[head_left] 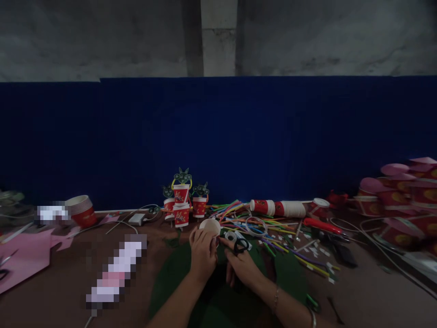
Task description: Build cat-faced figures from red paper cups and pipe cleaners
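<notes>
A paper cup with a pale inside is held near the table's middle, its open rim facing up towards me. My left hand is wrapped round the cup's near side. Beside it, my right hand has its fingers at the cup's right edge, with black-handled scissors hooked on it. A small roll of white tape shows just above the right fingers. Dark green sheet material lies under both hands.
Decorated red cups with green figures stand behind. Coloured pipe cleaners and white scraps spread right of centre. Stacked cups, a red-handled tool and pink-topped cups lie further right; pink paper and a cup stack are left.
</notes>
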Tool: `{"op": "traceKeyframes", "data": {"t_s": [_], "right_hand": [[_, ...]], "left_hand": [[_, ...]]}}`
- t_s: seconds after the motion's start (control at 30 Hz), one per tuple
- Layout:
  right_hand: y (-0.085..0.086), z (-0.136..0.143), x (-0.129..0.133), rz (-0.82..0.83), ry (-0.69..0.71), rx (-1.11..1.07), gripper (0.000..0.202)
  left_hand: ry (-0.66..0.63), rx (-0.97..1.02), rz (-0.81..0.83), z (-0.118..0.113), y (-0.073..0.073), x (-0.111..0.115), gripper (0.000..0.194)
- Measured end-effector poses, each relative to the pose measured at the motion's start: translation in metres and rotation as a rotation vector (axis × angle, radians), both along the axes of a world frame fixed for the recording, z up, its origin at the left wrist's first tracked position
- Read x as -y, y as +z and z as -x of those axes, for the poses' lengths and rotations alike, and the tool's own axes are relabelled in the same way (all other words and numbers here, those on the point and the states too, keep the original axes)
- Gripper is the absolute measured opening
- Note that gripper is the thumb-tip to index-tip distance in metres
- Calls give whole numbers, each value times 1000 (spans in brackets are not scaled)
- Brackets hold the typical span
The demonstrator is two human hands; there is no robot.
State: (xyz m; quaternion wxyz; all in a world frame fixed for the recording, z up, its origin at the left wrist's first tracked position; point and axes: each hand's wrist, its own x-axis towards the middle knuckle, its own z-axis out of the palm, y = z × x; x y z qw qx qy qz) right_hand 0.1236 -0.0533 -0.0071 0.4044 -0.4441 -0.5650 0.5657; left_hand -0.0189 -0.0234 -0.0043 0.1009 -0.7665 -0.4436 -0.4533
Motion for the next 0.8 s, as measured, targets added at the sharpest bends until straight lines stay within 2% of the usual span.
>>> {"op": "traceKeyframes", "data": {"t_s": [0.1,0.2,0.37,0.5,0.53,0.6,0.67,0.73,0.8], "right_hand": [[7,-3,-4,182,76,-126,60],[13,-8,-9,217,107,-108,62],[18,-14,-12,70,100,77,59],[32,-22,-4,-51,82,329,49],[37,-24,0,-133,73,425,47],[46,-28,6,-407,52,657,45],[51,-31,11,-601,49,880,51],[52,-31,12,-615,46,930,55],[51,-30,9,-428,53,754,49]], "left_hand": [[9,41,2,-1,1,1,18],[-14,82,5,-1,1,-1,16],[-10,142,-10,2,-5,-8,13],[-22,163,12,2,-8,-10,9],[-29,164,18,2,-8,-9,10],[-45,157,40,1,-5,-7,11],[-60,152,58,0,-1,-4,13],[-60,147,52,0,1,-1,15],[-50,130,25,0,2,-1,14]]}}
